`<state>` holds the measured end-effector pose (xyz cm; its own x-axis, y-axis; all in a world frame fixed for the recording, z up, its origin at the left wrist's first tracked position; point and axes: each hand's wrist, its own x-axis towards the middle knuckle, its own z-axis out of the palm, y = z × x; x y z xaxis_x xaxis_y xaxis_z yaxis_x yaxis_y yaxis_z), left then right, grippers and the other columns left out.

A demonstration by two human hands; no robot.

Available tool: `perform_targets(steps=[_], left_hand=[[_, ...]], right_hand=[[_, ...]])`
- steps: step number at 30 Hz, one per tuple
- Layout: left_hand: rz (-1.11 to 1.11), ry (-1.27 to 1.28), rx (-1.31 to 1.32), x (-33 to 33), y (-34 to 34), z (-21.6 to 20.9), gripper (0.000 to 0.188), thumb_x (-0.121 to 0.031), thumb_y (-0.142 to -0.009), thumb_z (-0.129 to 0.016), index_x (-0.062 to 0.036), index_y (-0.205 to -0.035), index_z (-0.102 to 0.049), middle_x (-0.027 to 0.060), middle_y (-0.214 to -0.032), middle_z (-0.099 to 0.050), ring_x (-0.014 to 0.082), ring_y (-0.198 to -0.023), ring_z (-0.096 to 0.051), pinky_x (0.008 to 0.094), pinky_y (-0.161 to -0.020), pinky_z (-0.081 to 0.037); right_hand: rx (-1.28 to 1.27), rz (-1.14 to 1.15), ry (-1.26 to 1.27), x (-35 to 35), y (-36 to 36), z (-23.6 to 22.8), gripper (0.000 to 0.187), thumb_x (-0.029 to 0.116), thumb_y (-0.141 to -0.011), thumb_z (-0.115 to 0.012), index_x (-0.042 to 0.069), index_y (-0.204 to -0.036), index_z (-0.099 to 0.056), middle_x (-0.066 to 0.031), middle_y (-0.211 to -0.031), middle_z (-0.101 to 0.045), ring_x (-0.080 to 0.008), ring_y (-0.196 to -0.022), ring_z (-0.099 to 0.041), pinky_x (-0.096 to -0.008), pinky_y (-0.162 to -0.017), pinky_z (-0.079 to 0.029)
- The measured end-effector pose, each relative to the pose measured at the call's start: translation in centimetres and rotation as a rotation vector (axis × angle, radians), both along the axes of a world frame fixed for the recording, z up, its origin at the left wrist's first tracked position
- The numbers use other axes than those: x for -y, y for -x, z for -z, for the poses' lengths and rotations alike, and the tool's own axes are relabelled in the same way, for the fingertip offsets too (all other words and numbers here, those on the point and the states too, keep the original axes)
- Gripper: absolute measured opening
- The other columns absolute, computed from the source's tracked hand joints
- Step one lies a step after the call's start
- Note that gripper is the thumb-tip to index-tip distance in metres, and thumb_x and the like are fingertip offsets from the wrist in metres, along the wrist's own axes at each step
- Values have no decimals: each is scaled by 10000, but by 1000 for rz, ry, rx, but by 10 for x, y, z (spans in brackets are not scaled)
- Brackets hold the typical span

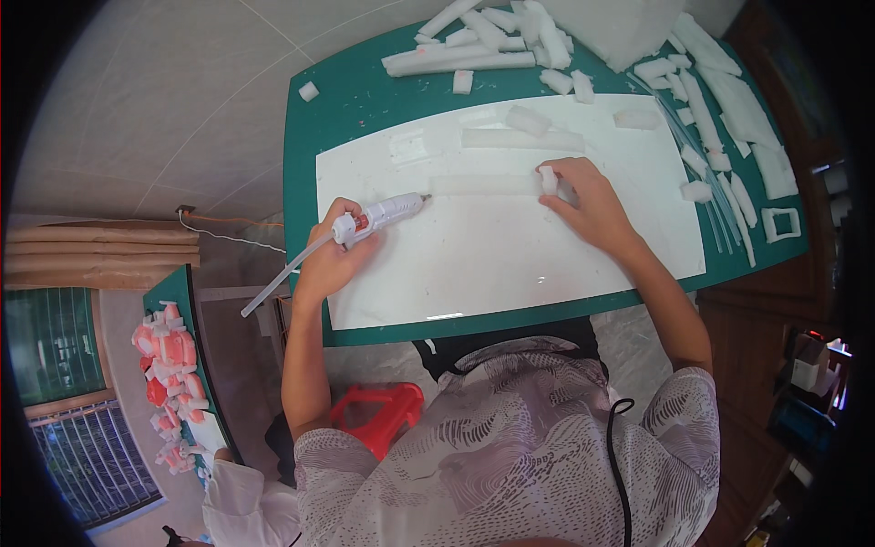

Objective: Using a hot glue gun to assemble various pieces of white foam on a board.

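Observation:
My left hand (330,264) is closed around a white hot glue gun (390,213), its nozzle pointing right over the white board (456,264). A long glue stick (284,276) sticks out of the gun's rear. Between the thumb and fingers of my right hand (591,206) is a small white foam block (548,180), held upright at the right end of a thin white foam strip (483,185). Whether block and strip touch is hard to tell. Just beyond lie a second foam strip (522,139) and a foam piece (528,119).
White foam offcuts (483,46) are heaped along the far edge of the green table (314,109). More foam, thin clear sticks (715,223) and a square foam frame (781,225) lie at right. A red stool (378,415) stands below; another person (246,501) is at lower left.

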<state>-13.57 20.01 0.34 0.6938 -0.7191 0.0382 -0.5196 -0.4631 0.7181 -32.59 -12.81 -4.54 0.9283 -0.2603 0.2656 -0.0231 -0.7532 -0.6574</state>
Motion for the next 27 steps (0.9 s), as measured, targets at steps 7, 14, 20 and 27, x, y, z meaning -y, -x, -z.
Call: perform_targets(steps=[7,14,20,27], left_hand=[[-154,68,28,-16,-9,13,291,-86,-858,-715,-47,-1095,-550,109,-961,-701,153,-806,-636,299,-731,-500],[-202,-54,365,-18,-25,27,441,-67,-821,-748,-52,-1214,-547,109,-987,-664,216,-851,-626,309,-752,-509],[-60,-116,-8,-22,-28,6,554,-67,-772,-765,-69,-1270,-522,106,-1123,-582,228,-975,-568,341,-781,-510],[99,-211,177,7,-50,-27,446,-110,-809,-720,-55,-1220,-557,121,-1168,-585,264,-999,-589,369,-806,-510]], right_hand=[[9,-21,-15,0,0,-1,389,126,-805,-740,48,-1164,-611,-135,-1105,-621,-309,-1029,-572,-370,-879,-471],[23,-33,5,1,1,-1,382,116,-809,-732,39,-1164,-612,-141,-1106,-618,-317,-1056,-561,-376,-924,-454],[-3,-63,-41,0,3,-5,388,114,-828,-721,24,-1183,-590,-138,-1102,-611,-316,-1058,-523,-377,-948,-431],[2,-61,-52,0,0,-7,390,91,-807,-729,45,-1176,-612,-135,-1109,-623,-318,-1062,-547,-379,-947,-440]])
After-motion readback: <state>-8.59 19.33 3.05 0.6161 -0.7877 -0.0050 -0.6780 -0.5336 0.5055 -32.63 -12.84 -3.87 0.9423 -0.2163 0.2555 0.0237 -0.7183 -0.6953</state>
